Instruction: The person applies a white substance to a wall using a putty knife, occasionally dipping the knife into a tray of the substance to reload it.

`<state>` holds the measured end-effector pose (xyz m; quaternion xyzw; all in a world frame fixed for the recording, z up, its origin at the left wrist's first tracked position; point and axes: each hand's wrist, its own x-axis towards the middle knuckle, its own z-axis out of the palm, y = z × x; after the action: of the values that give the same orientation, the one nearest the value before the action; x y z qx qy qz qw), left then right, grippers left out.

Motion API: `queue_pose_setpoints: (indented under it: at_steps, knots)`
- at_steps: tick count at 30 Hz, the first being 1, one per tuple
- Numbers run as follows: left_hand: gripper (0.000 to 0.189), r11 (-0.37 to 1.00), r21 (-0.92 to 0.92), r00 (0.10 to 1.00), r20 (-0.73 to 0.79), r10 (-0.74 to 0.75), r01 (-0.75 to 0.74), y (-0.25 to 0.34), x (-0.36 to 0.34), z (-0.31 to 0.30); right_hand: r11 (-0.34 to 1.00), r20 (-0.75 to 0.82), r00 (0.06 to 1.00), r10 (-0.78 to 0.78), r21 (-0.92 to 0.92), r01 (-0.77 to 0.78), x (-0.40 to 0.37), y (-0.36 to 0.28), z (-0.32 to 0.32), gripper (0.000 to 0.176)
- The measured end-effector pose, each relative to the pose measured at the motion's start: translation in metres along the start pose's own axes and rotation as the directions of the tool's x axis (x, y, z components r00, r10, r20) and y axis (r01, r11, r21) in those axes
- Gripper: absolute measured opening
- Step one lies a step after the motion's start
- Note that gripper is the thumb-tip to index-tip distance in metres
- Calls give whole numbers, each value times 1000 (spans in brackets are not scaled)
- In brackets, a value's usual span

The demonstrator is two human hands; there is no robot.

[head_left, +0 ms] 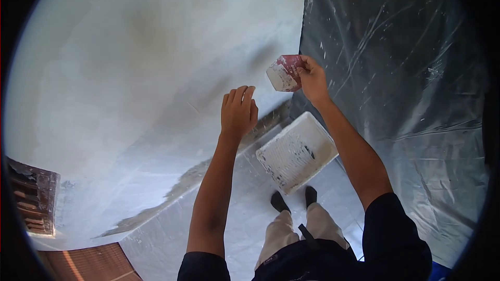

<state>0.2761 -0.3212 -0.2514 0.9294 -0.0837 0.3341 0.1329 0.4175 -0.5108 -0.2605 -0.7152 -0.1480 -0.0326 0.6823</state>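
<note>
My right hand (314, 80) pinches the edge of a flat, many-sided putty scraper (286, 74), maroon where bare and smeared with whitish paste over its far half. The scraper is held up in front of the wall, close to where the pale surface meets dark plastic. To its lower left, my left hand (238, 110) is raised in front of the wall with nothing in it, the back of the hand toward me and fingers loosely extended. Below both hands lies a white paint tray (297, 151) with a ribbed slope and dark flecks, just ahead of my feet.
A pale, patchily coated wall (130, 73) fills the left side, rough and grey along its foot. Dark plastic sheeting (385, 52) hangs at the right. Clear sheeting covers the floor (172, 229). A brown louvred vent (31, 198) is at the lower left.
</note>
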Motion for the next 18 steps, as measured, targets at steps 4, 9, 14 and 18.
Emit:
queue_pose_setpoints:
  at_steps: [4, 9, 14, 18]
  knots:
    - [36, 988, -69, 989, 60, -137, 141, 19, -49, 47, 994, 45, 994, 104, -29, -102, -25, 57, -26, 29]
    - [35, 953, -79, 945, 178, -274, 291, 51, -113, 93, 946, 89, 966, 243, -240, -216, -63, 113, -56, 28]
    - [38, 922, -95, 902, 265, -341, 376, 78, -158, 127, 892, 86, 942, 325, -359, -275, -100, 173, -79, 27]
    - [39, 901, -104, 883, 273, -381, 421, 93, -188, 153, 829, 103, 887, 450, -417, -372, -120, 186, -88, 27]
